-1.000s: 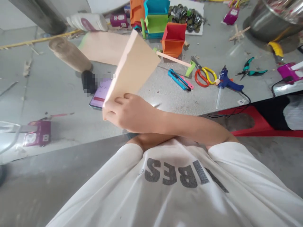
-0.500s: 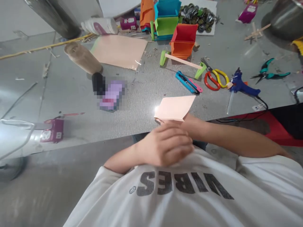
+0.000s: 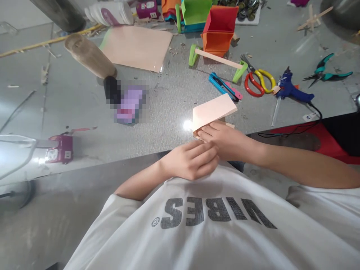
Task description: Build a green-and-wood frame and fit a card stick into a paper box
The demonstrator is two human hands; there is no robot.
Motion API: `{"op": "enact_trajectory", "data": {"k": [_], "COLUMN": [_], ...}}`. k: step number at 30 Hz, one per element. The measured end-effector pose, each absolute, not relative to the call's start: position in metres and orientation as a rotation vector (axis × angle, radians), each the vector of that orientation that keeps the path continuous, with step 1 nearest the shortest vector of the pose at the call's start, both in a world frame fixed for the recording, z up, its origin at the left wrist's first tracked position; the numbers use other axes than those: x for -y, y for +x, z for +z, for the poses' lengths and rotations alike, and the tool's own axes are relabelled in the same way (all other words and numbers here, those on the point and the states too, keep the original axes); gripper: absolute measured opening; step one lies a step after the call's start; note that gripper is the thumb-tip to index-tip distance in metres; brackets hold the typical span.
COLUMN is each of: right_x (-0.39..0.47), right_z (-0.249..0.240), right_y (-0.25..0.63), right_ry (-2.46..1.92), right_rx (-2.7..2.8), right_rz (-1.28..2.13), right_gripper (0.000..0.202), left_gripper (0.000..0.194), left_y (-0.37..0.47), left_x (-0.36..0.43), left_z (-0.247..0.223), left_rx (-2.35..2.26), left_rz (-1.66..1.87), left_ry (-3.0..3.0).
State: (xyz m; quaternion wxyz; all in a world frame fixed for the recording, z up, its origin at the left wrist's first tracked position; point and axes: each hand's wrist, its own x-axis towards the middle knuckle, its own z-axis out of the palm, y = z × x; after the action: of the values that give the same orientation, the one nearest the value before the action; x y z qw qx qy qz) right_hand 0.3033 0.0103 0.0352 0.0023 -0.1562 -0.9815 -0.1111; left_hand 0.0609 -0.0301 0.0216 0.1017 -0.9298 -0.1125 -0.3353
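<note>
A folded piece of pale peach paper (image 3: 213,110) is at the table's near edge, its upper flap raised. My right hand (image 3: 223,140) grips the paper near its lower left corner, the fingers lying together inside the fold and the thumb out of sight. Close to the body, my left hand (image 3: 192,161) is closed, its fingers curled and its fingertips meeting the right hand below that corner. Whatever those left fingers pinch is hidden. Just beyond the paper lies a blue box cutter (image 3: 221,85).
Red-and-yellow scissors (image 3: 258,80), a blue glue gun (image 3: 292,88) with its cord, and teal pliers (image 3: 326,73) lie to the right. Folded paper boxes (image 3: 219,32) stand behind. On the left are a peach sheet (image 3: 137,48), a wooden-handled tool (image 3: 90,56) and a blurred purple object (image 3: 131,103).
The paper's upper flap has lifted and tilted. My right hand has come into view with its fingers inside the fold. My left hand has shifted slightly up. The view has moved slightly.
</note>
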Motion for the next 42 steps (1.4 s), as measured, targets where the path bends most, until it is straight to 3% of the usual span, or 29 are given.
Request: {"op": "enact_trajectory", "data": {"k": [6,9,12,16,20,27,33,42], "right_x": [0.0,0.005,0.004,-0.005,-0.006,0.013,0.028,0.039], "right_z": [0.007,0.001,0.015,0.04,0.042,0.006,-0.027,-0.05], "right_y": [0.306,0.312,0.322,0.336,0.356,0.387,0.395,0.401], "right_ry": [-0.701,-0.93,-0.88,-0.518,-0.529,-0.979,-1.103,-1.201], "right_rx": [2.827,2.637,2.653,3.013,3.007,2.703,2.409,2.273], "right_rz": [0.089,0.231,0.281,-0.104,-0.551,-0.19,-0.369,-0.319], "right_gripper": [0.045,0.035,0.034,0.041,0.035,0.034,0.028,0.028], "left_gripper": [0.027,0.037,0.044,0.053,0.05,0.039,0.025,0.013], "left_y": [0.096,0.096,0.08,0.048,0.022,-0.003,-0.011,-0.012], "left_x": [0.044,0.033,0.014,0.002,0.009,0.041,0.056,0.067], "left_z": [0.04,0.048,0.049,0.041,0.024,-0.015,-0.029,-0.049], "left_rx": [0.316,0.3,0.583,1.187,1.36,1.395,1.212,1.291], "left_rz": [-1.18,-0.953,-0.742,-0.392,-0.249,-0.568,-0.793,-0.852], "left_ry": [-2.896,-3.041,-3.141,-2.988,-2.978,-2.842,-2.692,-2.385]}}
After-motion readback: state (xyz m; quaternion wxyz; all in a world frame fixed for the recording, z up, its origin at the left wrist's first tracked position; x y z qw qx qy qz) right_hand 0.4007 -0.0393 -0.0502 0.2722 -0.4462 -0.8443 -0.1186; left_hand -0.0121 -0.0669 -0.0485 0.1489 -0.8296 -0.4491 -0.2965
